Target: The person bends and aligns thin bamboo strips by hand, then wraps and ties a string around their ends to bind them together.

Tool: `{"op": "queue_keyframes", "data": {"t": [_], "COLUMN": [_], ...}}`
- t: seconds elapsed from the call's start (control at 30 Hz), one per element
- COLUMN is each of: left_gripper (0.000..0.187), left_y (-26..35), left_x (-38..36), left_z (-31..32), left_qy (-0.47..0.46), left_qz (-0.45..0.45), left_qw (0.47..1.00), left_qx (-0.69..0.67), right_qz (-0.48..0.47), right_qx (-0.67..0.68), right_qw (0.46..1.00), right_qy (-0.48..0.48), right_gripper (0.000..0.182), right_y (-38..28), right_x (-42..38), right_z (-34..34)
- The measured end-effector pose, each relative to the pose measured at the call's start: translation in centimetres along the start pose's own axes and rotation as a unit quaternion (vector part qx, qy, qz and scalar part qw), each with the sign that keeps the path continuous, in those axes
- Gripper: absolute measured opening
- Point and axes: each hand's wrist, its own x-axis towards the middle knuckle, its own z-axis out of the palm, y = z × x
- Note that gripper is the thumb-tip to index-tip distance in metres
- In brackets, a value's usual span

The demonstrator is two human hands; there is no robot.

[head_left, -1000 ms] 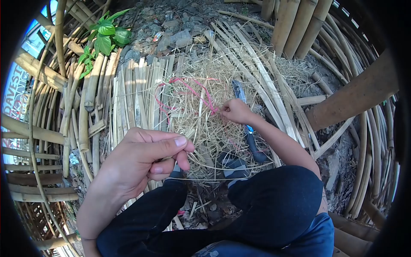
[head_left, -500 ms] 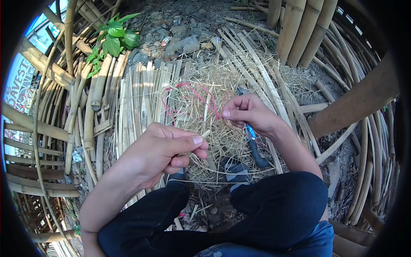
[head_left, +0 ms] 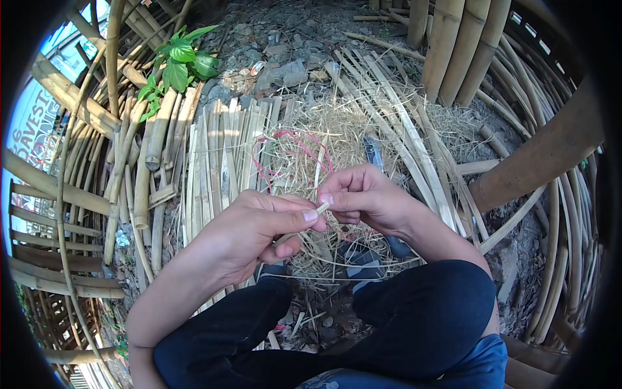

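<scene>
While your left hand (head_left: 243, 227) pinches the strip (head_left: 323, 207) and your right hand (head_left: 376, 194) the pink string (head_left: 328, 155), its slack could snag on the shavings (head_left: 304, 121).

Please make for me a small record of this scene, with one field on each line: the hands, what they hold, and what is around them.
left hand: pinches a thin strip
right hand: pinches pink string
hand position: fingers close together at the strip's end
string shape: loose loop over the shavings
knife: on the shavings, partly hidden by the right hand
slats: side by side, left of the shavings
plant: green, upper left
stones: beyond the slats
poles: standing, upper right
</scene>
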Motion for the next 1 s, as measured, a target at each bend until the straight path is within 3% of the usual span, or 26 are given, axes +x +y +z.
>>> {"op": "queue_keyframes", "data": {"t": [0.27, 0.4, 0.47, 0.53, 0.63, 0.67, 0.73, 0.83, 0.9, 0.93, 1.0], "left_gripper": [0.021, 0.019, 0.019, 0.019, 0.019, 0.019, 0.019, 0.018, 0.019, 0.018, 0.015], "left_y": [0.3, 0.5, 0.4, 0.3, 0.3, 0.4, 0.7, 2.1, 3.0, 3.5, 4.3], "left_x": [-0.3, -0.7, -0.9, -0.9, -1.2, -1.4, -1.9, -3.2, -4.5, -5.2, -6.7], "left_z": [0.0, -0.5, -0.8, -1.1, -1.7, -1.9, -2.5, -4.8, -6.8, -8.1, -10.6], "left_qy": [0.003, 0.011, 0.016, 0.015, 0.023, 0.022, 0.04, 0.035, 0.035, 0.042, 0.066], "left_qz": [0.028, 0.022, 0.032, 0.049, 0.056, 0.056, 0.064, 0.094, 0.124, 0.15, 0.194], "left_qw": [1.0, 1.0, 0.999, 0.999, 0.998, 0.998, 0.997, 0.994, 0.991, 0.987, 0.977], "left_qx": [-0.003, -0.015, -0.019, -0.013, -0.014, -0.015, -0.027, -0.036, -0.044, -0.045, -0.061], "right_qz": [0.016, 0.013, -0.058, -0.065, -0.177, -0.177, -0.257, -0.275, -0.308, -0.308, -0.274], "right_qx": [-0.092, -0.068, -0.064, -0.037, 0.188, 0.187, 0.325, 0.377, 0.215, 0.214, 0.018], "right_qw": [0.995, 0.997, 0.996, 0.997, 0.961, 0.961, 0.896, 0.881, 0.893, 0.893, 0.867], "right_qy": [-0.025, -0.042, -0.008, 0.002, 0.104, 0.105, 0.158, 0.079, 0.249, 0.249, 0.415], "right_gripper": [0.017, 0.018, 0.019, 0.018, 0.016, 0.016, 0.012, 0.011, 0.012, 0.012, 0.011], "right_y": [-1.3, -1.0, -0.6, -1.1, -2.2, -2.6, -3.0, -3.0, -2.6, -2.3, -1.2], "right_x": [-1.1, -1.2, -1.3, -1.8, -2.5, -2.9, -3.9, -6.7, -8.4, -9.1, -11.0], "right_z": [0.3, -1.2, -2.1, -2.3, -3.7, -4.6, -7.3, -13.2, -15.5, -16.2, -16.7]}}
